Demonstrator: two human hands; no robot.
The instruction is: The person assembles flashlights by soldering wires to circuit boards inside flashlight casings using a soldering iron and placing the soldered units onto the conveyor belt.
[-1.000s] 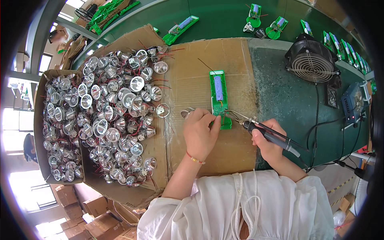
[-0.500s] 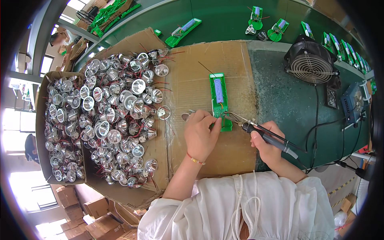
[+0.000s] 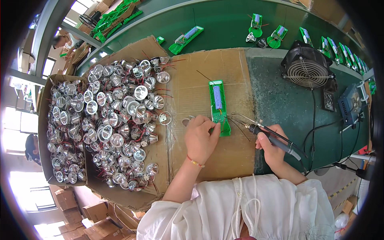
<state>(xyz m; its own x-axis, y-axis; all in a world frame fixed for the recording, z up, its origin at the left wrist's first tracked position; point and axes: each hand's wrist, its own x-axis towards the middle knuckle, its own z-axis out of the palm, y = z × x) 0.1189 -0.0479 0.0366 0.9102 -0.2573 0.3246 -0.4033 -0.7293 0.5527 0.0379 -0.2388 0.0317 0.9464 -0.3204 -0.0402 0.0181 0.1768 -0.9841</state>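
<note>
A long green plastic housing (image 3: 225, 130) lies before me, with a lilac cylindrical battery (image 3: 217, 97) and a small green circuit board (image 3: 219, 117) in it. My left hand (image 3: 201, 138) pinches thumb and forefinger together at the board's lower left edge; what is between the fingertips is too small to make out. A silver lamp reflector (image 3: 187, 121) shows beside its knuckles, partly hidden by them. In my right hand (image 3: 273, 149) is a soldering iron (image 3: 276, 141) with a thin metal tube alongside. The iron's tip is right of the housing, apart from the board. A thin dark wire runs between them.
Cardboard boxes (image 3: 48, 162) full of silver reflectors with red wires stand at left. A cardboard sheet (image 3: 236, 160) lies under the work. At right are a black fan (image 3: 306, 70) and a blue box-shaped unit (image 3: 349, 105). Several green housings (image 3: 186, 40) line the far side.
The soldering iron's tip has drawn back to the right, away from the board. My left hand stays pinched at the board's edge. The whole view has shifted slightly.
</note>
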